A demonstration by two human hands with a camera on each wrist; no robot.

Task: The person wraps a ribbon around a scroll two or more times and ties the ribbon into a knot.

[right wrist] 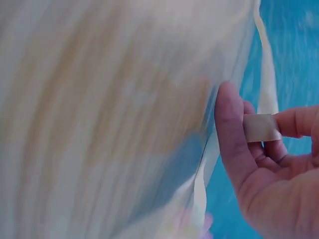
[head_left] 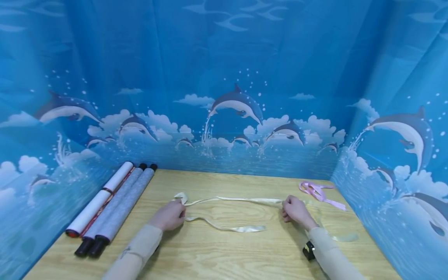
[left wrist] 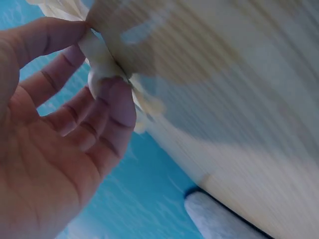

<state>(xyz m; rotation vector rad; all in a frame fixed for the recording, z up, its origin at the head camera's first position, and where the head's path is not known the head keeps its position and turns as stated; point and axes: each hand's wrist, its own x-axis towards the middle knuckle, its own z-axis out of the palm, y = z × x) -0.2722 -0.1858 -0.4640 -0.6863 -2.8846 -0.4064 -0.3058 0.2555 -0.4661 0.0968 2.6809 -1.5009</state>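
Observation:
My left hand (head_left: 168, 216) holds a cream satin ribbon (head_left: 231, 199) at the middle left of the wooden table. A small loop of the ribbon rises beyond the fingers, and a loose tail curls to the right, close over the tabletop. In the left wrist view the ribbon (left wrist: 102, 64) passes between thumb and fingertips. To the right, my right hand (head_left: 296, 212) pinches the same stretch of ribbon, which runs nearly straight between the hands. The right wrist view has the ribbon (right wrist: 261, 128) between thumb and fingers. Past the right wrist, a pale end lies on the table.
A pink ribbon (head_left: 316, 191) lies loosely bunched at the back right of the table (head_left: 224, 256). Along the left edge rest several rolled scrolls (head_left: 122, 206), white and grey with dark end knobs. A blue dolphin-print curtain (head_left: 224, 155) surrounds the table's back and sides.

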